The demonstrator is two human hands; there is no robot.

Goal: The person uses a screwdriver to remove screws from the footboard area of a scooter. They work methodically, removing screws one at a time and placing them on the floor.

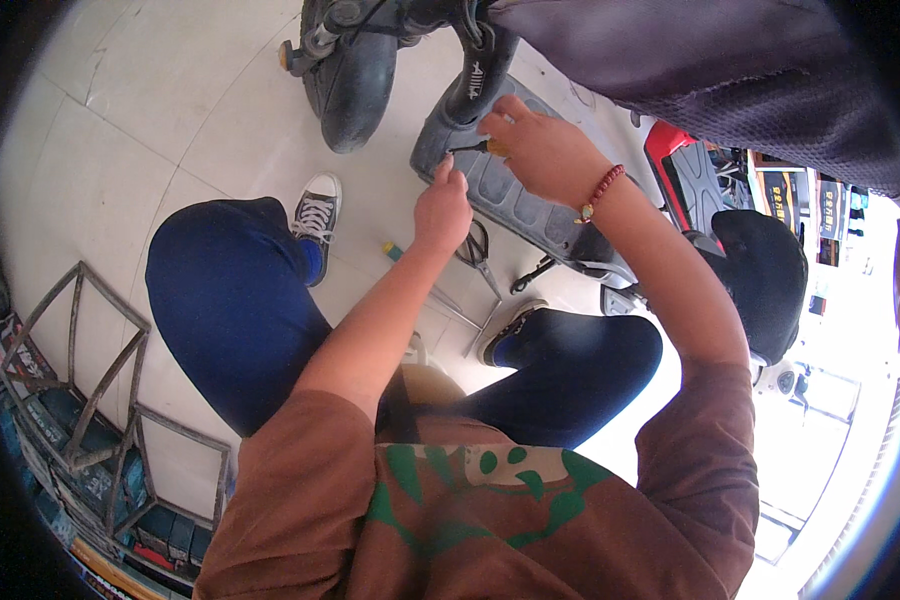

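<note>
My right hand (536, 146) holds a screwdriver with a yellow handle (497, 147), its dark shaft pointing left over the black footboard (514, 196) of a scooter. The fingertips of my left hand (446, 206) are at the shaft's tip, near the base of the steering column (486, 67); whether they pinch something small I cannot tell. Below the footboard's edge, black-handled scissors (480, 259) lie on the tiled floor. Beside them, partly behind my left forearm, is a tool with a green and yellow handle (391, 250), and thin metal rods (456, 309) lie nearby.
The scooter's front wheel (356, 90) is at the top, its kickstand (532, 275) below the footboard. A dark seat or cover (690, 60) overhangs the upper right. A red and black scooter (679, 172) stands beyond. Metal frames (139, 420) and boxes lie at lower left.
</note>
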